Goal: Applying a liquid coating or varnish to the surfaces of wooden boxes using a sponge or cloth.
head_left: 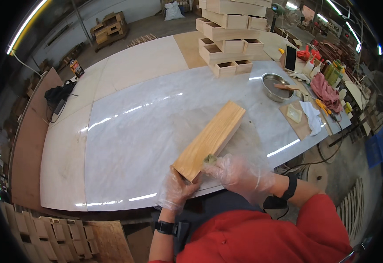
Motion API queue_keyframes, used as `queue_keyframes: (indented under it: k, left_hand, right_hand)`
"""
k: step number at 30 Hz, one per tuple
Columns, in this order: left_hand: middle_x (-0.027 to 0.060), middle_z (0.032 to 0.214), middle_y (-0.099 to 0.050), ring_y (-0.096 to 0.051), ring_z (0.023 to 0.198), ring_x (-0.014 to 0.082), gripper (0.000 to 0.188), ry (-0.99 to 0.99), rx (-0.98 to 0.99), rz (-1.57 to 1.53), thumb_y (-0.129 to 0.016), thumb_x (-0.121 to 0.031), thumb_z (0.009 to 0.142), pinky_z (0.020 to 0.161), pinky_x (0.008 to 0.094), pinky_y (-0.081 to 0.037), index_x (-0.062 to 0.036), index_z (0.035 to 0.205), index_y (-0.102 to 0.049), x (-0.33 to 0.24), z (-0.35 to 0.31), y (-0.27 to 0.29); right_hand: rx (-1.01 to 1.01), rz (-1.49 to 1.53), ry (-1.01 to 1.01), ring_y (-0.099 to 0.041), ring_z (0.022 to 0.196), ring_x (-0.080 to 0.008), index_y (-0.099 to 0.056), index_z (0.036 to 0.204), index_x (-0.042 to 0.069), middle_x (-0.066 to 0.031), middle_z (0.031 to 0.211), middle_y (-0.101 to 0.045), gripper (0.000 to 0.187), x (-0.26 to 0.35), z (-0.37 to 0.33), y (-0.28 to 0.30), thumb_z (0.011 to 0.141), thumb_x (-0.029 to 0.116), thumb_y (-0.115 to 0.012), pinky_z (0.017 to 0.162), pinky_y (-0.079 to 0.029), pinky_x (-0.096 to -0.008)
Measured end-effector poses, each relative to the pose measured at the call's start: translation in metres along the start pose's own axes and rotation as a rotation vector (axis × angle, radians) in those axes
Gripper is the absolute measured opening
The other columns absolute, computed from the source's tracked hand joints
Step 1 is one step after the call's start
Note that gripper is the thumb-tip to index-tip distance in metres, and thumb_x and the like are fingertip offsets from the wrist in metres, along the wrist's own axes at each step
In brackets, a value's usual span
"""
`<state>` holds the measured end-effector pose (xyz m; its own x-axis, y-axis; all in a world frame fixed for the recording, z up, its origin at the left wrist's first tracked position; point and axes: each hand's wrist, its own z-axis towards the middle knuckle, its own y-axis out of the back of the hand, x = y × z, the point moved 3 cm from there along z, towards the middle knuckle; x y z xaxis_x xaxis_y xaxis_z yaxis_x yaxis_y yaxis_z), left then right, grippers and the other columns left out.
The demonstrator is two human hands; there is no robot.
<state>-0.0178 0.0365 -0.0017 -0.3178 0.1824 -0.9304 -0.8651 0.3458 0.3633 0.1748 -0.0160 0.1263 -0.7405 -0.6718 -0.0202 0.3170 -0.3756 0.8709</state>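
Note:
A long light-wood box [211,139] slants across the table in front of me, its near end raised at the table's edge. My left hand [175,189], in a clear plastic glove, grips that near end from below and the left side. In my right hand [237,172], also gloved in clear plastic, a small greenish pad [210,159] is pinched against the box's right edge near its near end. The wood has a yellowish, slightly shiny face. My right fingertips are partly hidden by the loose glove.
Plastic sheeting covers the table [125,149]. Pale wooden boxes [232,46] are stacked at the far side. To the right are a metal bowl [267,91] with a flat wooden-handled tool [286,87] across it, a white cloth [311,117], a pink cloth [325,90] and several bottles.

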Motion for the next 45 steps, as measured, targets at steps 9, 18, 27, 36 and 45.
queue_keyframes:
  k: [9, 18, 27, 36, 45]
  left_hand:
    - [0.0192, 0.104, -0.066, -0.066, 0.096, 0.0302, 0.077, -0.09, -0.068, 0.125, -0.083, -0.032, 0.066, 0.082, 0.0376, -0.051, 0.0041, 0.122, -0.045, 0.001, 0.002, 0.003]
    - [0.018, 0.11, -0.065, -0.064, 0.101, 0.0266, 0.077, -0.02, -0.005, 0.033, -0.085, -0.032, 0.067, 0.086, 0.0359, -0.05, 0.0034, 0.122, -0.045, -0.014, 0.005, 0.003]
    - [0.0226, 0.108, -0.062, -0.064, 0.098, 0.0346, 0.073, -0.067, -0.069, -0.244, -0.082, -0.035, 0.07, 0.081, 0.0395, -0.051, 0.0037, 0.12, -0.046, -0.01, -0.003, -0.002]
    - [0.0218, 0.098, -0.064, -0.063, 0.089, 0.039, 0.067, -0.159, -0.175, 0.134, -0.08, -0.037, 0.069, 0.075, 0.0441, -0.051, 0.003, 0.114, -0.052, -0.009, 0.002, -0.002]
    - [0.0227, 0.099, -0.063, -0.062, 0.093, 0.0398, 0.064, -0.105, 0.067, 0.402, -0.079, -0.037, 0.07, 0.077, 0.0444, -0.05, 0.0009, 0.113, -0.051, 0.021, 0.003, -0.002]
  right_hand:
    - [0.129, -0.078, -0.055, -0.059, 0.063, -0.0276, -0.059, 0.114, 0.005, -0.0094, 0.07, -0.056, 0.028, -0.029, 0.015, -0.022, 0.087, 0.009, -0.054, 0.053, -0.048, -0.0399]
    - [-0.195, 0.287, -0.368, -0.06, 0.071, -0.0249, -0.064, 0.107, 0.007, -0.0096, 0.085, -0.065, 0.025, -0.153, -0.035, -0.101, 0.086, 0.01, -0.05, 0.065, -0.051, -0.0344]
    - [-0.059, -0.493, -0.309, -0.058, 0.065, -0.0221, -0.062, 0.093, 0.005, -0.0099, 0.071, -0.056, 0.014, -0.131, -0.026, -0.056, 0.082, 0.01, -0.054, 0.057, -0.049, -0.0364]
    - [-0.183, -0.03, -0.038, -0.056, 0.065, -0.0231, -0.059, 0.109, -0.003, -0.0086, 0.074, -0.055, 0.031, -0.073, -0.015, -0.046, 0.079, 0.006, -0.059, 0.059, -0.046, -0.0371]
    - [-0.052, 0.133, 0.054, -0.058, 0.062, -0.0242, -0.055, 0.113, -0.003, -0.0072, 0.07, -0.054, 0.038, 0.05, 0.031, -0.043, 0.078, 0.01, -0.062, 0.054, -0.046, -0.038]
